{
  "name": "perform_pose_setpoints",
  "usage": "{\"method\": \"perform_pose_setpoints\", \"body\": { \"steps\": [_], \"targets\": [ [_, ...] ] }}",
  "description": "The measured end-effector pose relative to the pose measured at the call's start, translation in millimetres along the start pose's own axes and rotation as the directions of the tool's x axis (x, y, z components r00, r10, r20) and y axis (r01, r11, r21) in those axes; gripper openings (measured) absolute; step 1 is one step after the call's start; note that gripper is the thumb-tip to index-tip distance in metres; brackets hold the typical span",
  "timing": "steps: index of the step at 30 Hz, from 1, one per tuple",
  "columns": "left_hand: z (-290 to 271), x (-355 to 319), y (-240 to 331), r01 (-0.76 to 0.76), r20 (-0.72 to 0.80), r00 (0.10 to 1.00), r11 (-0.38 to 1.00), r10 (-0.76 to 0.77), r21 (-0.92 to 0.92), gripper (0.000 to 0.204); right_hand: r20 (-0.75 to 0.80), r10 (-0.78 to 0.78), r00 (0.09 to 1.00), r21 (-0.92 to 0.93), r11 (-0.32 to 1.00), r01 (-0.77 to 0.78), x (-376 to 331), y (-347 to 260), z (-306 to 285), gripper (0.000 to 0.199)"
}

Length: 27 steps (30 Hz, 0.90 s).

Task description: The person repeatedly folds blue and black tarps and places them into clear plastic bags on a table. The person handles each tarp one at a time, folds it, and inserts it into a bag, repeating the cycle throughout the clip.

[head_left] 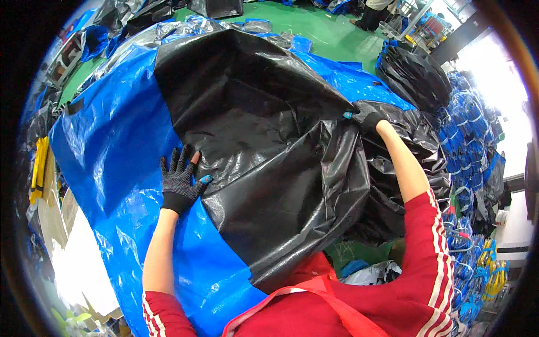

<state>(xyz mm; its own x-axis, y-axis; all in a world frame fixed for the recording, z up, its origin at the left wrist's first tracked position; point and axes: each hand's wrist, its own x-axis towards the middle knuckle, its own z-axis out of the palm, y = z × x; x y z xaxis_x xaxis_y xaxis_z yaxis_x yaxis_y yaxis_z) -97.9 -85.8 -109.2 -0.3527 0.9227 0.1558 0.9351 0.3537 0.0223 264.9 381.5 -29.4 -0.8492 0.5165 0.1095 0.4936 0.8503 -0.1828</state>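
A large glossy black plastic sheet (pixel 241 106) spreads out in front of me, creased toward its right side. It joins or overlaps blue sheeting (pixel 123 118) on the left; which of the two I cannot tell. My left hand (pixel 181 178), in a black dotted glove with one bare fingertip and a blue thumb tip, lies flat with fingers spread near the line where black meets blue. At the right edge of the black sheet, my gloved right hand (pixel 366 117) pinches the material, blue thumb tip on top and the other fingers partly hidden.
Crumpled black sheeting (pixel 387 208) bunches beside my right arm. Black bags or sheets (pixel 412 76) and tied blue bundles (pixel 469 135) are piled to the right. Yellow strips (pixel 39 168) hang at the left. Beyond the green floor (pixel 331 33), a person (pixel 371 14) stands at the back.
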Motion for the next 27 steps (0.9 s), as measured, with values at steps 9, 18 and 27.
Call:
{"method": "perform_pose_setpoints", "body": {
  "steps": [9, 18, 27],
  "targets": [
    [-39.2, 57.7, 107.6, -0.106, 0.136, 0.983, 0.989, 0.12, -0.104, 0.06, 0.511, 0.375, 0.773, 0.057, 0.883, -0.466, -88.3, -122.0, -34.4, 0.06],
    [2.0, 64.0, 141.2, -0.232, -0.005, 0.973, 0.971, 0.232, -0.05, 0.077, 0.23, 0.271, 0.935, 0.594, 0.721, -0.355, -151.1, -61.1, -45.9, 0.035],
    [-130.3, -241.6, -1.6, 0.566, -0.21, 0.806, 0.824, -0.554, 0.002, 0.073, 0.207, 0.438, 0.875, 0.407, 0.774, -0.484, -168.9, -129.2, -31.2, 0.05]
  ]
}}
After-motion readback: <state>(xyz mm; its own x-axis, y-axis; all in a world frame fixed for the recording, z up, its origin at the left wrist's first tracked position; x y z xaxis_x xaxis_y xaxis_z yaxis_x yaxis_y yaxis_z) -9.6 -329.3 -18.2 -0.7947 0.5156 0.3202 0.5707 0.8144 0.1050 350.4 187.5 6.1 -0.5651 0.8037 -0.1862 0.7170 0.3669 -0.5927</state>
